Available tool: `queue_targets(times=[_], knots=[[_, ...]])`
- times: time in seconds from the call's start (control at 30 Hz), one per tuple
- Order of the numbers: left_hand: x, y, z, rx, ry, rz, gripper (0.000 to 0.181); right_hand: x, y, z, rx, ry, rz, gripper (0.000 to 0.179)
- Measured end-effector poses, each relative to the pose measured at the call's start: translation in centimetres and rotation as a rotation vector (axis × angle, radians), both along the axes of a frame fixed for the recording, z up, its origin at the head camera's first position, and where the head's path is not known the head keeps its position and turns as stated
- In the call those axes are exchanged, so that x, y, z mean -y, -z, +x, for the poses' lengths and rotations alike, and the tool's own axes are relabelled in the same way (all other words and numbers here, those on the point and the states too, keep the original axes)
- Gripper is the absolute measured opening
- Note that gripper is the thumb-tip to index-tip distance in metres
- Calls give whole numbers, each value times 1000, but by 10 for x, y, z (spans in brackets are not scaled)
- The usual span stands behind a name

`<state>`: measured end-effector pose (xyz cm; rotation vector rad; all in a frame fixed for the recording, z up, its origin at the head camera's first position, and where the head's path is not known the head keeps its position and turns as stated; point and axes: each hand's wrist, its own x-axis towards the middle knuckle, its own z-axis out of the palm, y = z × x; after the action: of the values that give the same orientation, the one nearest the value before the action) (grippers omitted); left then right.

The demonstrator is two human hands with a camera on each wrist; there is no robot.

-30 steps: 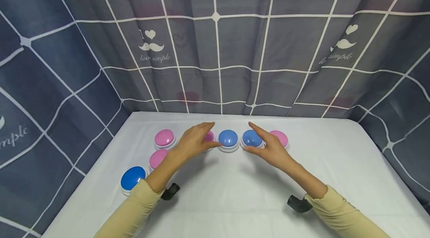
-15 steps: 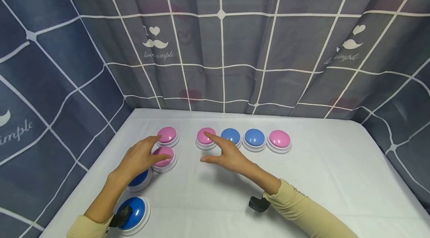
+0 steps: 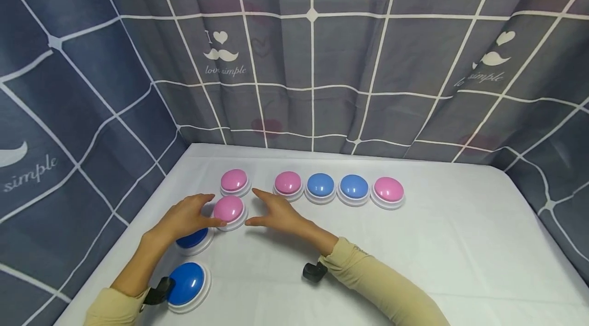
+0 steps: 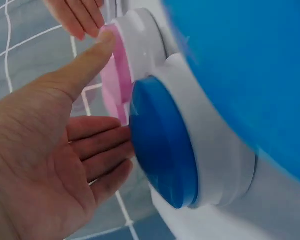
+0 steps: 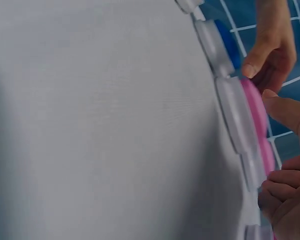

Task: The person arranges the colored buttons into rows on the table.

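A pink dome button (image 3: 228, 208) on a white round base sits on the white table, between my two hands. My left hand (image 3: 184, 219) is on its left side, fingers loosely spread, the thumb tip right at the pink dome in the left wrist view. Beneath that hand, a blue button (image 3: 193, 239) is partly hidden. To the right of the pink button hovers my right hand (image 3: 278, 213), thumb and fingers apart, holding nothing. Another pink button (image 3: 234, 181) stands just behind. Nearer me, by the left wrist, is a larger-looking blue button (image 3: 186, 285).
Along the back runs a row: a pink button (image 3: 288, 184), two blue buttons (image 3: 320, 186) (image 3: 354, 188) and a pink button (image 3: 388, 191). A grey checked curtain (image 3: 349, 60) encloses the white table (image 3: 437, 244) at the back and sides.
Both hands have moved left from the back row to the left-hand group, the right hand trailing the left. The head view has shifted slightly. The buttons keep their arrangement.
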<state>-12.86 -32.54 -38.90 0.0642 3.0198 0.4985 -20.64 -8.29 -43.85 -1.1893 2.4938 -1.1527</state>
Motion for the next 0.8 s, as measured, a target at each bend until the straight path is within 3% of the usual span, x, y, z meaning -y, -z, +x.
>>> queue_targets(times=[0.2, 0.37, 0.6, 0.8], knots=[[-1, 4, -8, 25, 53, -9, 84, 15, 12, -6, 13, 29, 33, 88], [1, 6, -8, 38, 110, 54, 76, 24, 15, -5, -5, 35, 25, 84], [1, 8, -7, 15, 137, 82, 64, 32, 19, 2, -110, -30, 50, 65], [0, 5, -10, -30, 160, 75, 60, 30, 16, 4, -187, -28, 23, 59]])
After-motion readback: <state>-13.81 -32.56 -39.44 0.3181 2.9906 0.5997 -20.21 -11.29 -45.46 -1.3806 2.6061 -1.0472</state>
